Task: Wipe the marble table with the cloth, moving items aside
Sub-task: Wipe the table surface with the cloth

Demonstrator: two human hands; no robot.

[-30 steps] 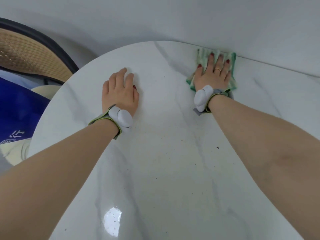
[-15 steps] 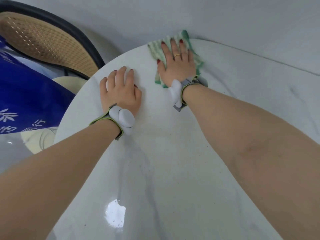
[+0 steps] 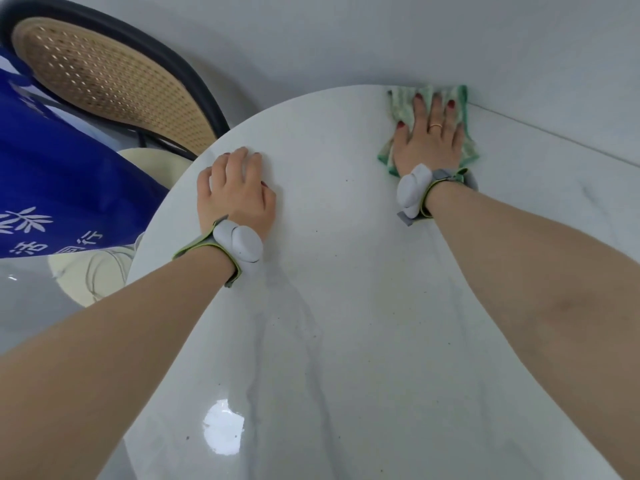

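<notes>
A round white marble table with grey veins fills most of the view. My right hand lies flat, fingers spread, pressing a green and white cloth onto the table's far edge against the wall. Most of the cloth is hidden under the palm. My left hand rests palm down on the bare marble near the table's left rim, fingers slightly curled, holding nothing. Both wrists carry white strapped devices.
A chair with a woven cane back and black frame stands at the far left. A blue bag with white print lies on its cream seat. A white wall borders the table's far side. Small dark specks dot the marble.
My right hand has slid the cloth along the far edge, first leftward, then back to the right. My left hand has stayed planted on the marble.
</notes>
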